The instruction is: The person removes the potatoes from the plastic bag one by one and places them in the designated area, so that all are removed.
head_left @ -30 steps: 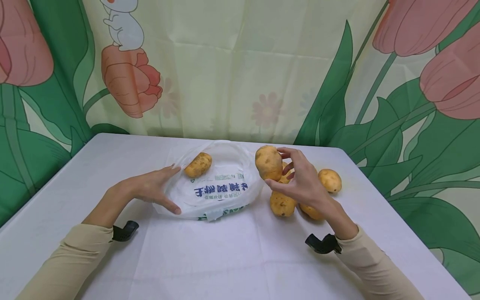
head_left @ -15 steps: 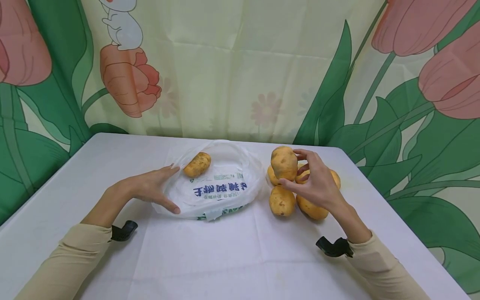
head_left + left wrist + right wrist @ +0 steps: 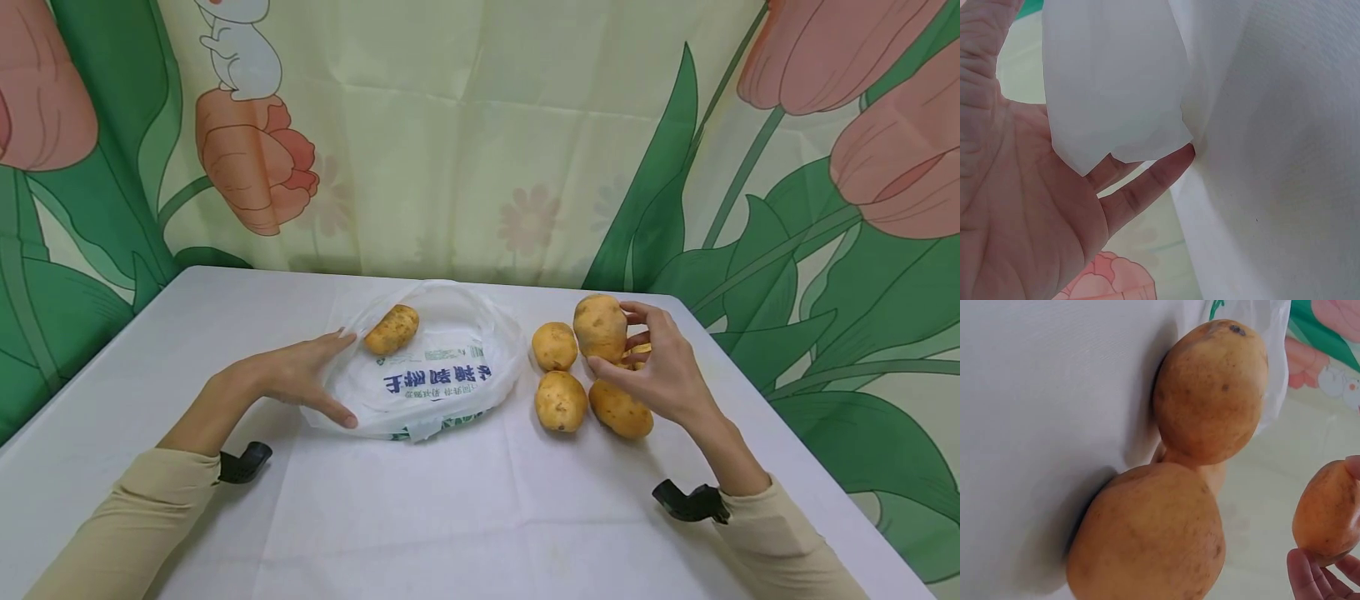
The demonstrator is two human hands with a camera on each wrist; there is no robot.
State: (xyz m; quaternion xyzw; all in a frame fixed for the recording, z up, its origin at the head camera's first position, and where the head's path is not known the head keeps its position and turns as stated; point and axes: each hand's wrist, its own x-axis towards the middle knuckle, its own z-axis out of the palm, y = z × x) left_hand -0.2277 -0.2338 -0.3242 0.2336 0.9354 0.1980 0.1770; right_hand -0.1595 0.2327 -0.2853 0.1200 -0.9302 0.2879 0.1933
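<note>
My right hand (image 3: pixel 667 371) holds a potato (image 3: pixel 600 327) between thumb and fingers, raised above the other potatoes at the table's right side. In the right wrist view the held potato (image 3: pixel 1329 512) shows at the right edge, pinched by fingertips. My left hand (image 3: pixel 292 379) rests at the left side of a white plastic bag (image 3: pixel 510 358) with blue print, fingers and thumb spread against its edge. The left wrist view has the bag's film (image 3: pixel 1116 81) lying between the extended fingers and the palm. One potato (image 3: pixel 392 329) lies inside the open-mouthed bag, at its left.
Right of the bag sit several loose potatoes: one behind (image 3: pixel 555 346), two in front (image 3: pixel 561 402), and another (image 3: pixel 642 357) partly hidden by my right hand. A white cloth covers the table (image 3: pixel 405 517). A printed curtain (image 3: pixel 420 167) hangs behind its far edge.
My right hand has moved to the right, carrying the potato from beside the bag's rim to over the loose potatoes. The left hand and bag stay nearly the same.
</note>
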